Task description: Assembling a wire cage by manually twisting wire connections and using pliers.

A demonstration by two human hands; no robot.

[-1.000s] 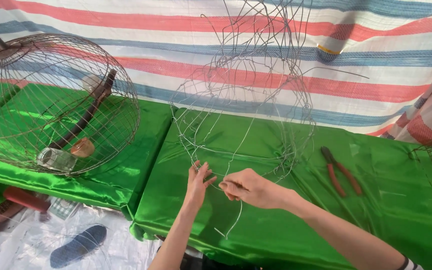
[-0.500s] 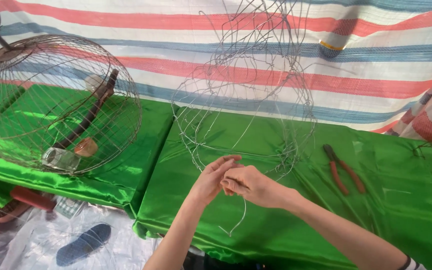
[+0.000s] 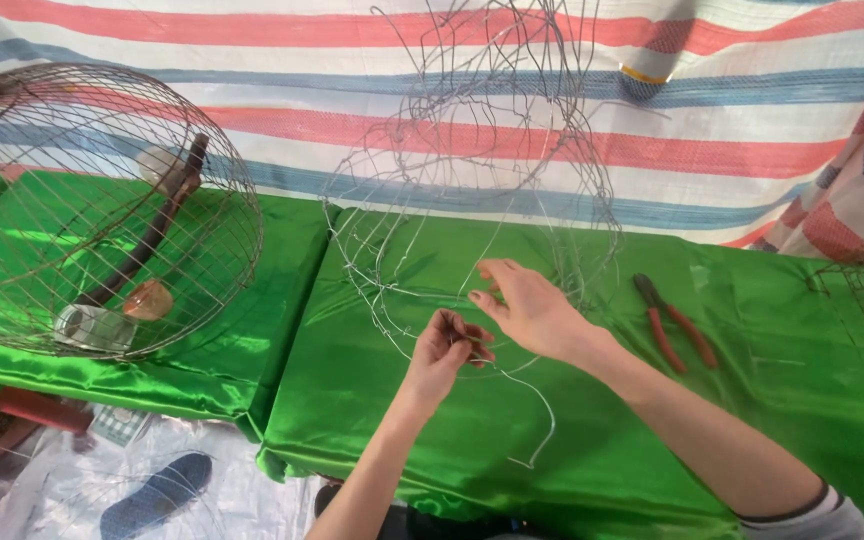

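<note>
A half-built cage of thin silver wire stands on the green satin cloth, rising in front of the striped tarp. My left hand pinches a loose strand of wire that curls down toward me over the cloth. My right hand is just above and to the right of it, fingers spread, fingertips at the lower rim of the cage.
Red-handled pliers lie to the right of the cage. A finished round wire cage with a wooden perch and small cups rests on its side at left. A striped tarp hangs behind. A dark slipper lies on the floor.
Both hands have shifted up and right along the cage's lower rim. The right hand has opened its fingers; the left hand keeps its pinch on the strand.
</note>
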